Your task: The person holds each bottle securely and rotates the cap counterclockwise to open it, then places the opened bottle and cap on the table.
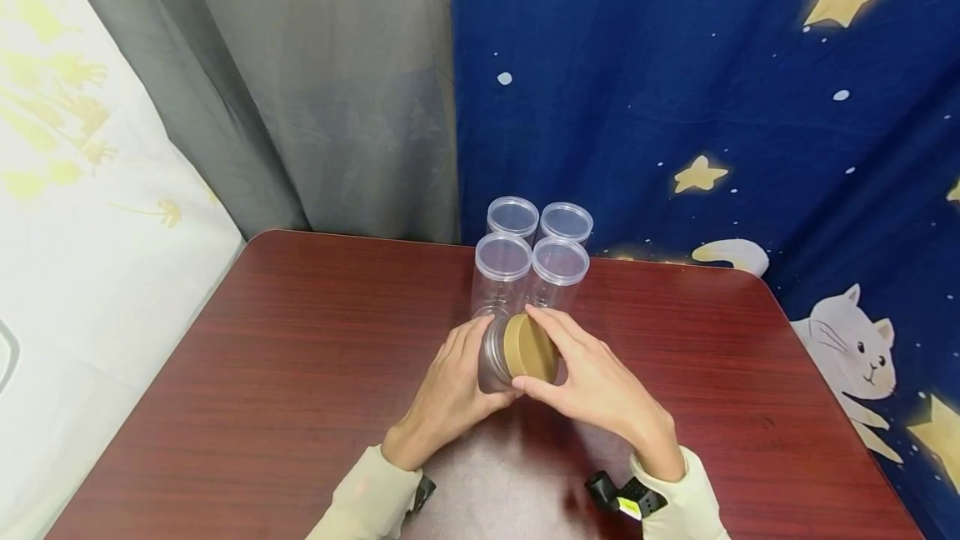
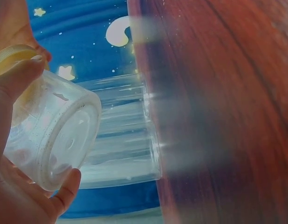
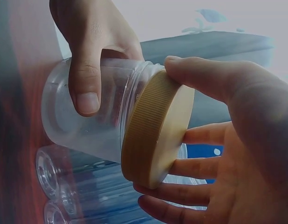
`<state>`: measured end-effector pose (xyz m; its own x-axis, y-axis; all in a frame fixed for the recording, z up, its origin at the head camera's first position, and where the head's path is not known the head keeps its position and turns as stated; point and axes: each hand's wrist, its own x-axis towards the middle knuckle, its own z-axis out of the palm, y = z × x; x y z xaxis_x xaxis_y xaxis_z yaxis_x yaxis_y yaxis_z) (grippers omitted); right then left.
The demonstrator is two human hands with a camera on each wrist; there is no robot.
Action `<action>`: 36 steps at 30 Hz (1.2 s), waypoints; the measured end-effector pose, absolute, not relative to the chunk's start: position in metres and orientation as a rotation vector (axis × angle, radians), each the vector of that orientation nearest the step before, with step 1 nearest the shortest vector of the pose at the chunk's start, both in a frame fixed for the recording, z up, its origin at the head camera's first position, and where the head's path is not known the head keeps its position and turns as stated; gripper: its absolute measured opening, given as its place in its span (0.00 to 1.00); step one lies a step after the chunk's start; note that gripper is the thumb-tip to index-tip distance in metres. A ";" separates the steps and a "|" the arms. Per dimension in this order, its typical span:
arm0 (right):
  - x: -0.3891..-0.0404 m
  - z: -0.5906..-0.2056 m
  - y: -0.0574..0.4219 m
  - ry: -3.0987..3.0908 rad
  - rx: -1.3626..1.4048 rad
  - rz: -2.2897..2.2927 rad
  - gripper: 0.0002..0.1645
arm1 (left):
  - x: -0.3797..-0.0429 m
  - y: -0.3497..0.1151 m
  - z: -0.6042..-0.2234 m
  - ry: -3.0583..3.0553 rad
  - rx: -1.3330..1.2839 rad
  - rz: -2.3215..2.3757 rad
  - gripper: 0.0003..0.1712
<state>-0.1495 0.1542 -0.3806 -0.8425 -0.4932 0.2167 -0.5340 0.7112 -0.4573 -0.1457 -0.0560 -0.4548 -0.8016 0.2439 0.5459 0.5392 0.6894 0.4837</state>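
A clear plastic jar (image 1: 492,361) is tilted over the table, its gold screw lid (image 1: 531,350) turned to the right. My left hand (image 1: 447,383) grips the jar's body, thumb on one side and fingers round the other. The right hand (image 1: 603,386) holds the lid by its rim, with the thumb and fingers on opposite edges. Seen from the right wrist, the ribbed lid (image 3: 151,128) sits on the jar's mouth; whether it is screwed tight I cannot tell. In the left wrist view the jar's round base (image 2: 72,140) faces the camera.
Just behind the hands, several clear jars with translucent lids (image 1: 561,260) stand close together near the table's back edge. The dark red wooden table (image 1: 315,357) stretches out on both sides. Beyond it hang a grey curtain (image 1: 352,107) and a blue star-print curtain (image 1: 637,90).
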 end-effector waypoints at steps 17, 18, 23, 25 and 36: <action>-0.150 -0.380 0.158 -2.832 0.844 0.773 0.51 | -0.146 -0.057 -0.454 -2.440 -0.616 -0.922 0.58; -0.150 -0.380 0.158 -2.832 0.847 0.771 0.51 | -0.146 -0.057 -0.454 -2.447 -0.616 -0.924 0.58; -0.150 -0.381 0.159 -2.834 0.850 0.768 0.51 | -0.146 -0.059 -0.453 -2.466 -0.611 -0.940 0.58; -0.150 -0.381 0.159 -2.835 0.849 0.770 0.51 | -0.147 -0.060 -0.453 -2.455 -0.614 -0.946 0.58; -0.152 -0.380 0.160 -2.836 0.868 0.777 0.51 | -0.151 -0.066 -0.450 -2.436 -0.624 -0.999 0.59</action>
<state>-0.1524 0.1598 -0.3797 -0.8370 -0.5038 0.2136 -0.5423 0.7115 -0.4470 -0.1511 -0.0663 -0.4499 -0.8052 0.2403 0.5421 0.5516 0.6389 0.5362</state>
